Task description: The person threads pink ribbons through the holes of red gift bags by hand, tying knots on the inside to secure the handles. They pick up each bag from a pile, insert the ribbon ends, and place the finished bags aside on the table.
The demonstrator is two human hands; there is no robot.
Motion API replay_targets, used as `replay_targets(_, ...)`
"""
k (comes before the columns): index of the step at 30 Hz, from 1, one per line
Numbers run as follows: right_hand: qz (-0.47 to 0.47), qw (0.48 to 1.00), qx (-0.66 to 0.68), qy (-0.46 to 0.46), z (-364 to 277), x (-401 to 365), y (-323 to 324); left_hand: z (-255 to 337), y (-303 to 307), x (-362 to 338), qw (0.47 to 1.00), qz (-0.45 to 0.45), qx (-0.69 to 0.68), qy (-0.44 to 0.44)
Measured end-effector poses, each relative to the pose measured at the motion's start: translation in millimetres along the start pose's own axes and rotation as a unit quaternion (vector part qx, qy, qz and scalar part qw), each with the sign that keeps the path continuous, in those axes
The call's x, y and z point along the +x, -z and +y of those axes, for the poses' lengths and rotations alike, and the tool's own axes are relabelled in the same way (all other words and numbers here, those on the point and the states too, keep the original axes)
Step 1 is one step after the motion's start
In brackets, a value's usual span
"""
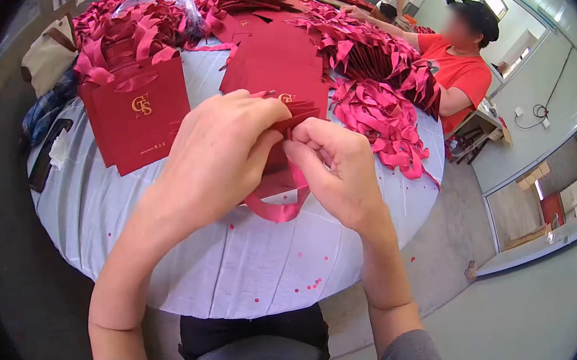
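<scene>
My left hand (220, 152) is curled over the near top edge of a red paper bag (294, 118), fingers and thumb clamped on it so that the flat bag stays lifted off the table (241, 268) and tipped toward me. My right hand (336, 168) is closed almost to a fist just beside it. Its thumb and forefinger pinch a satin ribbon (279, 210) right where it meets the bag's edge, and the two hands touch at the fingertips. The ribbon sags in a loop below both hands, close to the white cloth, slack because I grip only its upper part. I judge that I hold the bag this close and this high so that I can see its edge.

To the far left a row of finished bags (140, 114) stands upright with handles up, set out of the way. A heap of loose ribbons (379, 112) lies to the right, within reach of my right hand. Small red paper dots (312, 285) speckle the cloth near me. A co-worker in an orange shirt (458, 70) sits at the far right of the table.
</scene>
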State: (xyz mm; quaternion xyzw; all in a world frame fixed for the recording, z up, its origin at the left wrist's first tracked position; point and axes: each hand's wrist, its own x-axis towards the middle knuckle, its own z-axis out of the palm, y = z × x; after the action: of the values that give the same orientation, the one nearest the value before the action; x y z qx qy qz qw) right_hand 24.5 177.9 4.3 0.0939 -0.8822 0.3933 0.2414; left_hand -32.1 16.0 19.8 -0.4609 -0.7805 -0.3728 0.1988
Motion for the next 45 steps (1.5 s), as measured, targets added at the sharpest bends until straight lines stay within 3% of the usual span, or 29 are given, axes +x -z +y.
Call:
replay_targets(6,-0.002,0.993,-0.101,0.066,-4.1,-0.6,6.3,8.3,-8.3,-0.6,0.996,0.015,0.081,-0.047)
replay_targets(13,0.003,1.000,0.002,0.003,1.9,-1.7,2.4,11.9,-9.5,0.5,0.995,-0.005,0.092,-0.048)
replay_targets(15,-0.022,0.992,0.105,-0.066,5.5,-0.7,1.5,10.4,-10.1,0.2,0.995,-0.005,0.090,-0.050)
replay_targets(19,-0.042,0.990,0.096,-0.092,-0.1,-1.0,4.8,8.0,-15.2,0.5,0.992,0.035,0.097,-0.077)
replay_targets(21,0.025,0.991,-0.114,0.067,-4.1,-3.0,2.0,10.1,-14.8,0.8,0.990,0.032,0.107,-0.081)
replay_targets(22,0.038,0.981,-0.164,0.098,-5.8,-4.4,0.1,11.0,-14.3,1.0,0.989,0.027,0.118,-0.083)
replay_targets(26,0.061,0.974,-0.190,0.110,-6.8,-3.7,0.0,12.9,-12.4,1.1,0.989,0.024,0.117,-0.083)
replay_targets(28,-0.011,1.000,0.014,0.002,1.5,-1.5,4.1,13.2,-9.8,0.1,0.991,-0.016,0.114,-0.064)
replay_targets(30,0.013,1.000,0.011,0.012,0.8,-1.5,3.5,12.1,-11.5,0.4,0.992,0.001,0.112,-0.067)
replay_targets(32,-0.033,0.987,0.136,-0.078,-0.2,-1.0,6.3,13.1,-13.4,1.6,0.991,0.018,0.109,-0.072)
replay_targets(38,-0.008,0.992,0.109,-0.060,2.4,-1.8,-1.1,12.2,-14.2,1.7,0.990,0.040,0.113,-0.071)
replay_targets(40,0.054,0.991,-0.076,0.098,-0.1,-2.7,-2.3,13.2,-15.7,1.0,0.990,0.056,0.110,-0.070)
replay_targets(42,0.030,0.991,-0.103,0.083,-4.0,-2.8,1.3,13.0,-15.0,0.5,0.990,0.050,0.111,-0.071)
replay_targets(44,-0.016,1.000,0.023,0.002,-1.5,-0.9,2.6,13.3,-14.4,1.1,0.990,0.046,0.112,-0.074)
replay_targets(45,-0.015,1.000,0.021,0.002,0.7,-1.0,2.4,13.6,-14.1,1.0,0.990,0.039,0.113,-0.073)
